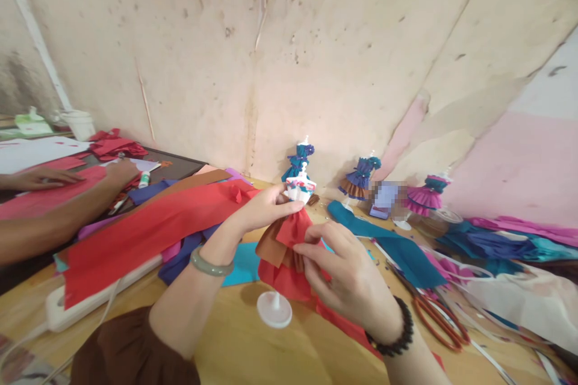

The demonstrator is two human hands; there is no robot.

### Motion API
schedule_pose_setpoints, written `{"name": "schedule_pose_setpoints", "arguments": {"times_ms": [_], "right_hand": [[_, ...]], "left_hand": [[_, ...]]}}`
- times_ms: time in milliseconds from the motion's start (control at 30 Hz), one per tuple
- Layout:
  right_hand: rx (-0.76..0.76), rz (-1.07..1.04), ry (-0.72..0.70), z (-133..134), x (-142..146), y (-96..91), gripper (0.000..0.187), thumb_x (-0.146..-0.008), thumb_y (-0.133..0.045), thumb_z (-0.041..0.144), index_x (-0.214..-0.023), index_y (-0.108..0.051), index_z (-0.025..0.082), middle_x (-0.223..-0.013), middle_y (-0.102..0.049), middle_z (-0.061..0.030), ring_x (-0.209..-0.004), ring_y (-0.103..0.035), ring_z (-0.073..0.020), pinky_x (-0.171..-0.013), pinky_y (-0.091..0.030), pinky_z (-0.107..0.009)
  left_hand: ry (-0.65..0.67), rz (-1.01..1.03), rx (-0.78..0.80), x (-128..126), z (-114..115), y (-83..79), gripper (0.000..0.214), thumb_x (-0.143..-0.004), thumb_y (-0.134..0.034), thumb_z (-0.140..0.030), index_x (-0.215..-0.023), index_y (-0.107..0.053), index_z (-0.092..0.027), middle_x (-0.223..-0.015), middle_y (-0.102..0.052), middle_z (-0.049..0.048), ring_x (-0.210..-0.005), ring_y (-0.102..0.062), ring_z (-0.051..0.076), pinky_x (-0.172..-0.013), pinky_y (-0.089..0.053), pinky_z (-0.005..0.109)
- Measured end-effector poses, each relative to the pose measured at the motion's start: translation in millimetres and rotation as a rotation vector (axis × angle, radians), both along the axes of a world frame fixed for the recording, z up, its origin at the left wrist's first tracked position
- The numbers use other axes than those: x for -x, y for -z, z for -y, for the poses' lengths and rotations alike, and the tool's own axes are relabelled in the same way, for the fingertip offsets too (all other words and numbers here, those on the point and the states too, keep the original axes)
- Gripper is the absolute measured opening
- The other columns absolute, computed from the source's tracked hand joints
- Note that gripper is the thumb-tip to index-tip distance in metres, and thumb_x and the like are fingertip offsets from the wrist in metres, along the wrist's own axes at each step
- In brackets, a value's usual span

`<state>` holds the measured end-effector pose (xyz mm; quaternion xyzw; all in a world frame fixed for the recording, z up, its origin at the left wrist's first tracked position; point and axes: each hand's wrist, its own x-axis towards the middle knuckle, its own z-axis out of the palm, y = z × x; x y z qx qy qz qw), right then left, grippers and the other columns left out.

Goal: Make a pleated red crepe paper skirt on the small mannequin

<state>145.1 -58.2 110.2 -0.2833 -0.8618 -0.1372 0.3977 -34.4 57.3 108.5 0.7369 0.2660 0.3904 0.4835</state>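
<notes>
in the middle of the frame, a small white dress form (301, 193) leans with its top toward the wall (203, 72) and its round base (274, 311) nearer the viewer. it wears a layered skirt (274, 243) of red and brown cloth. the person's left hand (265, 210), a pale green bangle (211, 264) on the wrist, is closed around the form's waist, thumb across the front just below the bodice. the right hand (345, 267), wearing a black bead bracelet (392, 334), reaches in from the lower right; its thumb and fingertips are together on the skirt's cloth, below the left thumb. the form sits between the two hands, its base below the left hand's grip.

a long red cloth (158, 228) spans the left half of the frame. orange-handled scissors (441, 322) lie at the lower right, near a teal strip (413, 258). at the far left, another person's hands (52, 178) work over pinkish-red cloth (67, 195).
</notes>
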Motion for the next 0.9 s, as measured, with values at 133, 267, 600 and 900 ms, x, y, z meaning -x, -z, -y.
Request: {"name": "schedule_pose_setpoints", "arguments": {"times_ms": [133, 267, 600, 900], "right_hand": [[0.247, -0.279, -0.015, -2.8, -8.3, -2.7, 0.012, -0.093, -0.056, 0.021, -0.097, -0.068, 0.02, -0.092, -0.069, -0.0074, -0.085, -0.064, -0.0195, -0.075, -0.052, -0.033], [0.49, -0.543, 0.192, -18.6, -16.0, 4.1, 0.017, -0.092, -0.059, 0.036, -0.088, -0.065, 0.021, -0.089, -0.072, -0.0063, -0.086, -0.067, -0.0213, -0.081, -0.052, -0.036], [0.817, -0.474, 0.111, -29.1, -16.1, 7.9, 0.023, -0.085, -0.062, 0.035, -0.1, -0.063, 0.018, -0.092, -0.075, -0.0057, -0.086, -0.071, -0.022, -0.08, -0.055, -0.035], [0.821, -0.427, 0.118, -27.5, -21.5, 5.6, 0.019, -0.085, -0.06, 0.033, -0.097, -0.065, 0.019, -0.081, -0.075, -0.0032, -0.073, -0.069, -0.0197, -0.066, -0.052, -0.031]], "left_hand": [[0.092, -0.075, 0.013, 2.8, -1.4, 2.3, 0.05, -0.086, -0.067, -0.048, -0.124, -0.056, -0.018, -0.1, -0.069, 0.0054, -0.087, -0.064, 0.019, -0.074, -0.049, 0.03], [0.153, -0.181, -0.046, 2.5, 1.5, 2.7, 0.044, -0.088, -0.065, -0.047, -0.121, -0.06, -0.019, -0.113, -0.069, 0.0092, -0.105, -0.065, 0.024, -0.086, -0.051, 0.037], [0.311, -0.173, -0.031, -6.1, 9.3, 5.3, 0.042, -0.09, -0.06, -0.029, -0.13, -0.052, -0.021, -0.127, -0.064, 0.0089, -0.121, -0.059, 0.025, -0.099, -0.047, 0.04], [0.285, -0.297, -0.113, -6.6, 15.3, -1.9, 0.051, -0.084, -0.064, -0.027, -0.133, -0.048, -0.023, -0.104, -0.067, 0.0041, -0.083, -0.06, 0.016, -0.07, -0.045, 0.029]]}}
